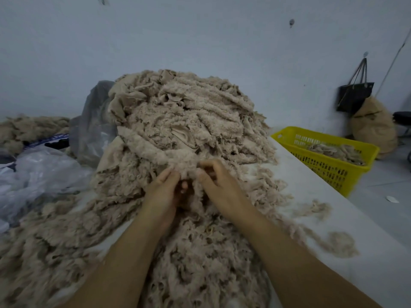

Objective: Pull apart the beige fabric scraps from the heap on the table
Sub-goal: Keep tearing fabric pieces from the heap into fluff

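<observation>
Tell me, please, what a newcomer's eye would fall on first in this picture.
A tall heap of beige fabric scraps fills the middle of the white table. At its near foot the left hand and the right hand grip a fleecy scrap between them. To the right, beyond the table's edge, a bright yellow basket holds a few more scraps.

Fuzzy matt cloth heap (182,121), perforated yellow plastic basket (329,167), filmy translucent plastic bags (37,174).

Tall heap of beige fabric scraps (184,121), fuzzy, frayed, spilling across white table (367,272)
</observation>
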A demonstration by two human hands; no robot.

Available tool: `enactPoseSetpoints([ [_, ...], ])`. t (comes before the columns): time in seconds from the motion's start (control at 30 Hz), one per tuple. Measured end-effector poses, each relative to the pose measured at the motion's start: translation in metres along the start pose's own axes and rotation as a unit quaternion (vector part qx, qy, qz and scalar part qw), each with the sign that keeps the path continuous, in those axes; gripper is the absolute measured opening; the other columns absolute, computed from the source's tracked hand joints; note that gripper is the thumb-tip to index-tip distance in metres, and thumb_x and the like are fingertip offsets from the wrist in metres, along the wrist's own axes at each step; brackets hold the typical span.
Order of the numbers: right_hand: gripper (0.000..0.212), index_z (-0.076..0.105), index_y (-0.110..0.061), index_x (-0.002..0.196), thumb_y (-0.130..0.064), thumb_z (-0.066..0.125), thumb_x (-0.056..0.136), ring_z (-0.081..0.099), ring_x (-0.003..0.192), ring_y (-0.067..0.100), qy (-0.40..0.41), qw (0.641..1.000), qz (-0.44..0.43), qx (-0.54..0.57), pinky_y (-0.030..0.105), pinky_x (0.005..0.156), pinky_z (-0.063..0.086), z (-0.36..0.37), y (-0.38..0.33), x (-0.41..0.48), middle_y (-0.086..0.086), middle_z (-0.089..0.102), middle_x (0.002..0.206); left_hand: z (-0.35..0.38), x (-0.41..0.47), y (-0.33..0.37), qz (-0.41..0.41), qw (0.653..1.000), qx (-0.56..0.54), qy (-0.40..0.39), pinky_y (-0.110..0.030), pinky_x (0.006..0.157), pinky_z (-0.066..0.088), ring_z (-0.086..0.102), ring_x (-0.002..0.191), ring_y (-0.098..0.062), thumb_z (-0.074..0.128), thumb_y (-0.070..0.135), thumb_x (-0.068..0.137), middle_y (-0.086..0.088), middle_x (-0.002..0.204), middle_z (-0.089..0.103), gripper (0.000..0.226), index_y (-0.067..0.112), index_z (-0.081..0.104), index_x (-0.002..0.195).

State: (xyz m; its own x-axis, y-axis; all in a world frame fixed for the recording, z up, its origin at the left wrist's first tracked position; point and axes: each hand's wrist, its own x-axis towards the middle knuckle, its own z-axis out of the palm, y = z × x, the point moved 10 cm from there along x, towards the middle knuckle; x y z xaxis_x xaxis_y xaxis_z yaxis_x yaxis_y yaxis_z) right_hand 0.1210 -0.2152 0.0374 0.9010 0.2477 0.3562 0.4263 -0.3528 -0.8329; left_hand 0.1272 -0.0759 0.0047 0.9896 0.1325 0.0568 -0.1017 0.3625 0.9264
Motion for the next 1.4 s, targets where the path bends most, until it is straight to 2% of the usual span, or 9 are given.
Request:
enactPoseSetpoints([
  [0.13, 0.049, 0.041, -0.046, 0.113, -0.083, 0.039, 0.082, 0.049, 0.092, -0.014, -0.053, 0.998, 0.013, -0.008, 0.006, 0.07, 0.038, 0.018, 0.005, 0.001, -0.03, 0.049, 0.105, 0.012, -0.008, 0.002, 0.027, 0.981, 0.185, -0.055, -0.038, 0.075, 0.055, 0.068, 0.079, -0.021, 0.054, 0.023, 0.102, -0.003, 0.082, 0.073, 0.032, 0.029, 0.074, 0.078],
  [0.27, 0.021, 0.043, -0.055, 0.091, -0.075, 0.043, 0.087, 0.048, 0.073, -0.013, -0.039, 0.999, -0.001, -0.021, 0.007, 0.059, 0.038, 0.014, 0.005, 0.003, -0.029, 0.05, 0.082, 0.03, -0.018, 0.008, 0.078, 0.951, 0.277, -0.109, -0.018, 0.055, 0.048, 0.059, 0.059, 0.0, 0.049, 0.025, 0.104, 0.014, 0.065, 0.067, 0.042, 0.037, 0.069, 0.068],
  [0.4, 0.032, 0.037, -0.032, 0.079, -0.055, 0.046, 0.098, 0.036, 0.06, 0.0, -0.017, 0.999, -0.048, -0.016, 0.015, 0.056, 0.035, 0.01, -0.001, 0.004, -0.013, 0.036, 0.072, 0.029, -0.017, 0.007, 0.084, 0.951, 0.281, -0.097, -0.021, 0.072, 0.055, 0.07, 0.084, -0.006, 0.048, 0.037, 0.103, 0.01, 0.088, 0.075, 0.029, 0.034, 0.073, 0.088],
  [0.6, 0.053, 0.036, -0.031, 0.138, -0.054, 0.04, 0.091, 0.033, 0.121, -0.006, -0.042, 0.994, -0.042, -0.093, 0.012, 0.087, 0.031, 0.009, 0.003, 0.004, -0.021, 0.028, 0.136, 0.018, -0.008, -0.006, -0.003, 0.994, 0.097, -0.046, -0.033, 0.096, 0.052, 0.069, 0.108, -0.015, 0.053, 0.03, 0.102, 0.0, 0.113, 0.074, 0.025, 0.028, 0.075, 0.113],
  [0.7, 0.06, 0.03, -0.034, 0.148, -0.038, 0.048, 0.091, 0.025, 0.128, -0.007, -0.043, 0.981, -0.092, -0.164, 0.015, 0.098, 0.026, 0.017, -0.01, 0.003, -0.017, 0.027, 0.149, 0.02, -0.009, 0.0, 0.044, 0.986, 0.148, -0.058, -0.02, 0.077, 0.054, 0.071, 0.094, -0.006, 0.05, 0.032, 0.103, 0.009, 0.097, 0.076, 0.028, 0.039, 0.076, 0.095],
  [0.83, 0.005, 0.056, -0.023, 0.098, -0.022, 0.051, 0.1, 0.049, 0.091, 0.008, 0.008, 0.981, -0.083, -0.175, 0.03, 0.079, 0.042, 0.01, -0.006, 0.005, -0.01, 0.054, 0.093, 0.023, -0.015, 0.01, 0.107, 0.959, 0.258, -0.042, -0.005, 0.059, 0.045, 0.064, 0.075, 0.007, 0.044, 0.037, 0.104, 0.021, 0.082, 0.071, 0.038, 0.044, 0.07, 0.079],
  [1.0, 0.031, 0.05, -0.03, 0.075, -0.032, 0.042, 0.106, 0.05, 0.064, -0.008, 0.046, 0.998, -0.021, -0.048, 0.01, 0.059, 0.037, -0.011, 0.001, 0.005, -0.012, 0.052, 0.069, 0.017, -0.01, 0.01, 0.115, 0.966, 0.233, -0.013, -0.015, 0.059, 0.051, 0.065, 0.068, -0.004, 0.044, 0.042, 0.104, 0.006, 0.077, 0.073, 0.045, 0.026, 0.074, 0.075],
  [1.27, 0.043, 0.059, -0.03, 0.124, -0.053, 0.03, 0.104, 0.051, 0.113, 0.004, 0.007, 0.995, 0.095, 0.038, 0.015, 0.092, 0.036, 0.002, 0.023, 0.005, -0.015, 0.06, 0.123, 0.008, 0.0, -0.011, -0.028, 0.998, 0.059, -0.012, -0.02, 0.066, 0.052, 0.067, 0.073, -0.005, 0.067, 0.055, 0.079, 0.006, 0.083, 0.075, 0.047, 0.013, 0.071, 0.101],
  [1.4, 0.048, 0.063, -0.018, 0.118, -0.051, 0.03, 0.104, 0.057, 0.11, 0.011, -0.019, 0.994, 0.098, 0.049, 0.024, 0.091, 0.044, 0.009, 0.024, 0.001, -0.005, 0.064, 0.117, 0.008, 0.001, -0.016, -0.063, 0.998, 0.001, -0.02, -0.016, 0.045, 0.039, 0.043, 0.047, -0.006, 0.069, 0.036, 0.087, 0.006, 0.057, 0.055, 0.023, 0.017, 0.07, 0.075],
])
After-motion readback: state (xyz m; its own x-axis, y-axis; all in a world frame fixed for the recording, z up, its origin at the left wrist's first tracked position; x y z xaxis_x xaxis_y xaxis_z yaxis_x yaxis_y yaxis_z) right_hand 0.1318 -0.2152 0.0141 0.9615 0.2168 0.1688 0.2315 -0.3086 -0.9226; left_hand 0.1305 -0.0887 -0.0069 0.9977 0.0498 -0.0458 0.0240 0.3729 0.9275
